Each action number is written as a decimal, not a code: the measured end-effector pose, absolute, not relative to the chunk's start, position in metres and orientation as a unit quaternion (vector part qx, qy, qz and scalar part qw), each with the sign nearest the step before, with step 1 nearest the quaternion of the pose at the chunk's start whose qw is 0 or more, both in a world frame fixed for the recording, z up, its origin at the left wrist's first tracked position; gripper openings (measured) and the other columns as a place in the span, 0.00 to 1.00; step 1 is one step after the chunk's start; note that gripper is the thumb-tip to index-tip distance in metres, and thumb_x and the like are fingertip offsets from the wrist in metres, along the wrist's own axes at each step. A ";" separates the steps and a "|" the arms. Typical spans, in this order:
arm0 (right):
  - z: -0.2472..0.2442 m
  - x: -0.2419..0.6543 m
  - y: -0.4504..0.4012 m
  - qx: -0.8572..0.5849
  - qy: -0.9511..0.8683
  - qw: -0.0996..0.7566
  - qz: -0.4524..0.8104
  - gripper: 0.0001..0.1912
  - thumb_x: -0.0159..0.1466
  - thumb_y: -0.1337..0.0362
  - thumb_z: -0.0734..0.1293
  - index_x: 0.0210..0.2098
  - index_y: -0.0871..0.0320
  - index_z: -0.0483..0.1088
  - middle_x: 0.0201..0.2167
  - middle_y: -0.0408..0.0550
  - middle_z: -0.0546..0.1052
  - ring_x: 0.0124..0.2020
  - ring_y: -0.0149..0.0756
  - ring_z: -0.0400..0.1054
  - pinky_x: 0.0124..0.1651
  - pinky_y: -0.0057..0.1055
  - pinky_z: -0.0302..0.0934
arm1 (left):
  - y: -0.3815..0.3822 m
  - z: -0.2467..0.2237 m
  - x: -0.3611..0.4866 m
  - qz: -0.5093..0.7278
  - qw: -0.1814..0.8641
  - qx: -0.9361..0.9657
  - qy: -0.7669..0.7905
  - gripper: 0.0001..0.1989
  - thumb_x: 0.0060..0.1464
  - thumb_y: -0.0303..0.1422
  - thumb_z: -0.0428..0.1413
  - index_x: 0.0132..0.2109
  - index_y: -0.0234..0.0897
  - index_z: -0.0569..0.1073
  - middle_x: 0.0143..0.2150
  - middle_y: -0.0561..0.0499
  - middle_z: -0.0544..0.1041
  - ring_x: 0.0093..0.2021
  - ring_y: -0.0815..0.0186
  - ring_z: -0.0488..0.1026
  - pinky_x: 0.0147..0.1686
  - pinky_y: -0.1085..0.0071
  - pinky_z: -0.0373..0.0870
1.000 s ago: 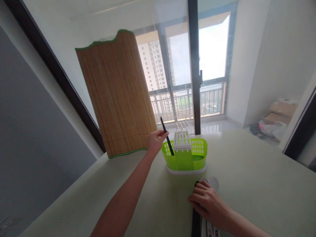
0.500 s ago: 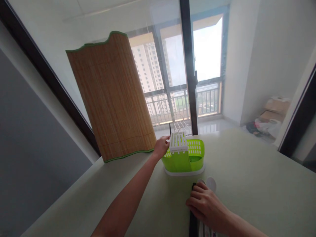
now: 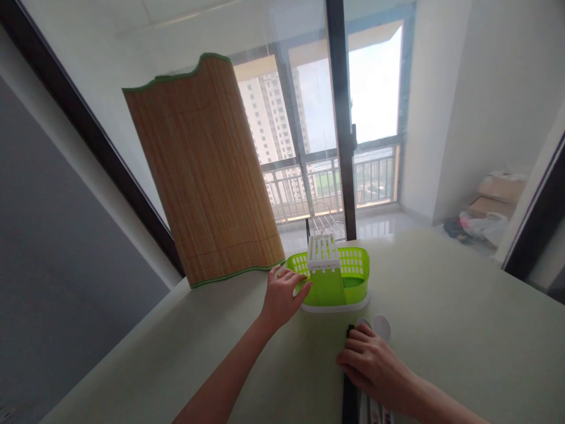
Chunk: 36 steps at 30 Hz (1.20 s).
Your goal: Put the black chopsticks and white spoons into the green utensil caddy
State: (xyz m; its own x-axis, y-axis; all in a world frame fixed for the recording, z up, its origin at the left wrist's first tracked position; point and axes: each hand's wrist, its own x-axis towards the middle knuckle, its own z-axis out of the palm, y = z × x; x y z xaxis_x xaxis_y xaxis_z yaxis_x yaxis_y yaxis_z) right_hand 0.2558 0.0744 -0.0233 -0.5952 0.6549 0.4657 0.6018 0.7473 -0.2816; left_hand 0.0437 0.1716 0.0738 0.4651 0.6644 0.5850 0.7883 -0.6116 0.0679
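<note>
My left hand (image 3: pixel 285 297) is open beside the left end of a green plastic utensil basket (image 3: pixel 324 288), its fingers spread at the rim and nothing in them. A white slatted holder (image 3: pixel 324 252) tops the basket's middle compartment. One thin dark stick (image 3: pixel 308 231) stands up at its back left. My right hand (image 3: pixel 373 362) is closed over utensils on the tabletop in front of the basket. Under it lie a long black bundle (image 3: pixel 349 397), apparently chopsticks, and white spoons (image 3: pixel 382 327) with their bowls toward the basket. The fingers partly hide these.
A bamboo mat (image 3: pixel 207 176) with green edging stands curled on the pale table (image 3: pixel 441 330), left of the basket. Behind the table is a glass door with a dark frame (image 3: pixel 342 118). Cardboard boxes (image 3: pixel 503 187) and bags lie beyond, at the right.
My left hand has let go of the dark stick, which stays upright at the holder, and has drawn down and left with fingers spread. My right hand stays on the utensils.
</note>
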 end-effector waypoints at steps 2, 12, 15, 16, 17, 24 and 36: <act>-0.022 0.256 0.074 -0.346 -0.894 0.281 0.050 0.06 0.64 0.67 0.59 0.33 0.55 0.68 0.29 0.44 0.73 0.35 0.36 0.61 0.43 0.36 0.49 | 0.166 0.069 0.043 -0.299 0.106 -0.845 -0.431 0.10 0.59 0.38 0.51 0.42 0.41 0.75 0.39 0.50 0.79 0.44 0.62 0.72 0.59 0.53 0.50; -0.014 0.260 0.073 -0.324 -0.904 0.269 0.067 0.07 0.64 0.66 0.62 0.29 0.55 0.67 0.31 0.43 0.73 0.36 0.35 0.60 0.43 0.35 0.50 | 0.113 0.050 0.046 -0.408 0.154 -0.791 -0.429 0.13 0.57 0.31 0.53 0.50 0.41 0.71 0.51 0.47 0.74 0.51 0.60 0.67 0.55 0.57 0.56; -0.012 0.260 0.072 -0.319 -0.907 0.266 0.069 0.06 0.64 0.65 0.63 0.29 0.55 0.67 0.32 0.43 0.73 0.37 0.36 0.60 0.42 0.34 0.51 | 0.090 0.032 0.052 -0.386 0.076 -0.808 -0.439 0.09 0.57 0.30 0.53 0.44 0.41 0.73 0.44 0.49 0.75 0.45 0.61 0.69 0.50 0.60 0.59; -0.011 0.260 0.071 -0.318 -0.908 0.264 0.071 0.06 0.64 0.65 0.63 0.29 0.55 0.67 0.32 0.43 0.73 0.37 0.36 0.60 0.42 0.34 0.51 | 0.085 0.026 0.055 -0.365 0.040 -0.818 -0.443 0.07 0.56 0.30 0.53 0.42 0.41 0.73 0.42 0.50 0.75 0.44 0.62 0.69 0.48 0.61 0.60; -0.010 0.260 0.071 -0.319 -0.908 0.262 0.073 0.06 0.64 0.65 0.63 0.30 0.55 0.68 0.33 0.44 0.73 0.38 0.36 0.60 0.42 0.34 0.51 | 0.080 0.021 0.058 -0.339 0.005 -0.828 -0.447 0.05 0.56 0.31 0.54 0.40 0.40 0.73 0.40 0.50 0.75 0.42 0.62 0.69 0.47 0.62 0.60; -0.007 0.261 0.068 -0.326 -0.909 0.245 0.080 0.05 0.64 0.64 0.64 0.32 0.55 0.69 0.35 0.44 0.74 0.39 0.37 0.61 0.45 0.36 0.52 | 0.071 0.006 0.067 -0.194 -0.104 -0.855 -0.469 0.05 0.52 0.35 0.55 0.33 0.39 0.71 0.35 0.51 0.74 0.40 0.61 0.68 0.42 0.65 0.61; -0.005 0.263 0.068 -0.323 -0.910 0.239 0.100 0.02 0.60 0.68 0.64 0.30 0.56 0.68 0.34 0.45 0.73 0.39 0.37 0.62 0.45 0.35 0.52 | 0.067 0.010 0.068 -0.080 -0.010 -0.854 -0.514 0.09 0.47 0.37 0.56 0.35 0.38 0.71 0.37 0.47 0.74 0.41 0.57 0.68 0.43 0.61 0.62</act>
State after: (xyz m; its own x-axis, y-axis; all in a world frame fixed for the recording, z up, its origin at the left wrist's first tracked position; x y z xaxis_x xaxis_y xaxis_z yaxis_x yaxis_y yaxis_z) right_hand 0.2634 0.0678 -0.0050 -0.6775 0.6355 0.3703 0.5396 0.7716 -0.3370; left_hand 0.0682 0.0671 0.0099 0.4587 0.8795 0.1268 0.8764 -0.4713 0.0988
